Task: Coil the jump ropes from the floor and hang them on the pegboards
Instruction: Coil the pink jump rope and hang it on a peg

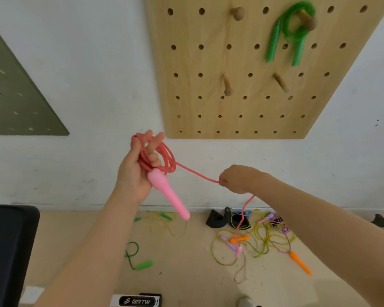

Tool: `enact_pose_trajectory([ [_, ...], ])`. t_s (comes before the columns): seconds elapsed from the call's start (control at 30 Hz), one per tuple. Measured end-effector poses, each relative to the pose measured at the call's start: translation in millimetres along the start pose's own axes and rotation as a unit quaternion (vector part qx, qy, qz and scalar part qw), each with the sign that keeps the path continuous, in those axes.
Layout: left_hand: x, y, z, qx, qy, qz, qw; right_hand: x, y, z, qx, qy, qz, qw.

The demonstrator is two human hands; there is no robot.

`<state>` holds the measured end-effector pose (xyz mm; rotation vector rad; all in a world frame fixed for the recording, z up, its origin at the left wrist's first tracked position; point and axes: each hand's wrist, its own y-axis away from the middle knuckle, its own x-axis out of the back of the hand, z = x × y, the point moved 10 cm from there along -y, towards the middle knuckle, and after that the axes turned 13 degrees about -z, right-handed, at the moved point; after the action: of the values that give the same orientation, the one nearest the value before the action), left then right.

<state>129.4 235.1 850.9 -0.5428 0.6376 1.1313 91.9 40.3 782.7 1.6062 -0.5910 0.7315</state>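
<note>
The fingers (152, 159) of the left hand (135, 171) curled round several loops of a pink cord jump rope (164, 159) and its smooth pink plastic handle (167, 192), which pointed down toward the floor; two fingertips stood straight above the coil. The right hand (236, 179), closed in a pinch, held the free run of the same cord taut just beside the coil, the rest dropping to a second pink handle (238, 251) on the beige floor (186, 273) among a tangle of yellow, purple and orange ropes (268, 238) near the wall's foot. To coil well, each new loop probably should match the others, with light tension kept. Beyond, a wooden pegboard (208, 103) already carried a translucent green rope (290, 32) on an upper-right peg (307, 19).
</note>
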Motion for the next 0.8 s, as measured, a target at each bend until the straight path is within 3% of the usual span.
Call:
enact_pose_trajectory([
  [0.07,-12.2,2.6,-24.0,0.067,-0.106,-0.009,0.992,-3.9,12.2,-27.4,-0.01,0.118,-0.038,0.992],
  [0.17,-28.2,6.0,-41.4,0.099,-0.303,-0.05,0.947,17.3,45.2,-73.0,0.095,0.122,-0.015,0.988],
  [0.27,-39.9,9.9,-53.4,0.114,-0.398,-0.07,0.908,55.5,87.7,-95.9,0.194,0.093,0.08,0.973],
  [0.33,-56.1,16.1,-67.7,0.15,-0.419,-0.112,0.889,81.9,110.2,-87.4,0.203,0.068,0.168,0.962],
  [0.4,-72.8,21.0,-80.1,0.176,-0.405,-0.145,0.886,100.6,125.7,-66.1,0.201,0.024,0.233,0.951],
  [0.57,-109.4,15.6,-94.4,0.161,-0.329,-0.22,0.904,111.1,145.3,-10.2,0.217,-0.097,0.304,0.922],
  [0.7,-142.3,17.2,-112.7,0.186,-0.177,-0.264,0.93,115.1,157.0,28.9,0.225,-0.185,0.347,0.891],
  [0.8,-165.1,20.4,-120.6,0.214,-0.054,-0.302,0.927,119.1,161.1,46.7,0.237,-0.219,0.353,0.878],
])
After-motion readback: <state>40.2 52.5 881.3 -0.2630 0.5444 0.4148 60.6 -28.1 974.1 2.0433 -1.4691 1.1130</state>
